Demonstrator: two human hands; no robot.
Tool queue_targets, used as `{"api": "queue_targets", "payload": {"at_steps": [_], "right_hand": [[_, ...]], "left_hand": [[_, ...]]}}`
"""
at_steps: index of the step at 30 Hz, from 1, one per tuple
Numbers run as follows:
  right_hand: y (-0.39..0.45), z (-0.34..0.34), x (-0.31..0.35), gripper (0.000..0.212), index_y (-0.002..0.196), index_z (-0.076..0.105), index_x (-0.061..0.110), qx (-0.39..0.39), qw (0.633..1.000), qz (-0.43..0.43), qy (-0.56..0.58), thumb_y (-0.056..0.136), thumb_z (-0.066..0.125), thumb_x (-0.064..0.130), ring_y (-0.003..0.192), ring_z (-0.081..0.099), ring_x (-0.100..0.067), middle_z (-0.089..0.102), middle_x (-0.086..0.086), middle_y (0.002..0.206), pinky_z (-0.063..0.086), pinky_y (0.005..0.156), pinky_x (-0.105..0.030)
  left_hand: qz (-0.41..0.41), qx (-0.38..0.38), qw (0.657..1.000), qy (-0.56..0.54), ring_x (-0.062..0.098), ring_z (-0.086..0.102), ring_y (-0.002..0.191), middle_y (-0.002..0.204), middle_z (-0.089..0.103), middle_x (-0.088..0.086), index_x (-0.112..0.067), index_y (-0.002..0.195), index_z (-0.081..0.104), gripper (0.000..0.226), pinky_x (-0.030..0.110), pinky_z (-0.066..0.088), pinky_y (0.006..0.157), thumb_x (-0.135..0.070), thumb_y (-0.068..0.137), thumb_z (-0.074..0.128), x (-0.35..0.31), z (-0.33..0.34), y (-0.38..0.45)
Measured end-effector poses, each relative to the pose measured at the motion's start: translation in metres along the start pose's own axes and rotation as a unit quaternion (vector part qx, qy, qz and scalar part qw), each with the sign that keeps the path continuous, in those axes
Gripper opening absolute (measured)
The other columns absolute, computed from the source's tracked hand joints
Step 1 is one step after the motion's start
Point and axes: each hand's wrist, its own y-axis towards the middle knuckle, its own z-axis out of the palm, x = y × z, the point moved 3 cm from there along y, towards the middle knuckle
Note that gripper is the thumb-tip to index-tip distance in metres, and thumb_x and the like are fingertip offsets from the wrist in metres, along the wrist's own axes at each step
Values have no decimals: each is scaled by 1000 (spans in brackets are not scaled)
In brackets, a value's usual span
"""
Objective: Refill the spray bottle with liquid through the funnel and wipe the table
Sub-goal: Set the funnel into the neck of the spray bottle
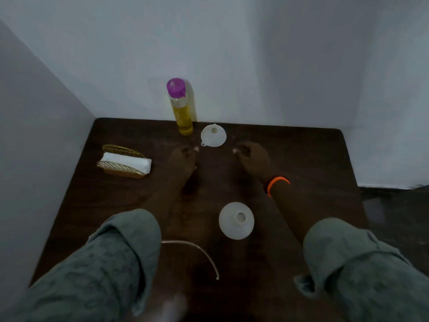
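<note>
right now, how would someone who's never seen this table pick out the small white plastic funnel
On the dark wooden table, look to the far edge by the wall, just right of the tall yellow-filled bottle with the purple cap. The small white plastic funnel lies there, wide mouth up, with a small rim tab.

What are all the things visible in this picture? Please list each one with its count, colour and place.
bottle: 1, clear with yellow liquid and purple cap, upright at the far edge of the table
funnel: 1, white, right of the bottle
spray bottle: 1, white, open neck, near centre
tube: 1, pale, curved, lying near the front
holder: 1, gold wire, left side
cloth: 1, white, folded inside the holder
table: 1, dark brown, against the walls
bangle: 1, orange, right wrist
left hand: 1, loosely curled, holds nothing
right hand: 1, loosely curled, holds nothing
</note>
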Motion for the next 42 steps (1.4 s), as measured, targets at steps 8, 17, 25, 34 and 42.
{"api": "queue_targets", "payload": {"at_steps": [8,17,25,34,42], "right_hand": [[65,28,17,60,154,29,3,53,998,-18,3,100,53,13,148,32,-27,34,-15,159,24,122,-32],[56,17,26,43,144,48,3,36,998,-37,30,102,47,10,136,49,-28,53,-15,146,37,116,-42],[-22,-45,64,30,120,68,2,-8,986,-82,146,103,49,19,91,72,-29,74,-16,100,60,79,-54],[-147,-90,71,21,112,73,12,-4,970,-80,231,96,63,20,71,76,-20,78,-7,83,63,60,-29],[-199,-76,45,16,101,78,12,-13,975,-40,220,96,64,16,64,75,-24,78,-10,78,63,62,-32]], "left_hand": [[189,-44,961,198,16,57,79,97,71,14,-1,102,71,22,11,29,70,-14,100,54,-29,15,21],[183,8,973,142,28,56,127,135,62,15,-2,133,60,36,39,44,110,-2,99,50,-53,17,3],[211,-30,977,7,11,69,100,123,71,5,-12,125,69,34,25,60,85,-1,96,56,-80,-19,-69],[229,6,970,-76,-10,70,87,103,74,-13,-14,118,73,27,9,56,70,-6,94,64,-74,-49,-188],[193,33,978,-71,12,75,93,105,78,-3,-18,113,76,25,43,63,83,-6,95,64,-31,-37,-230]]}}
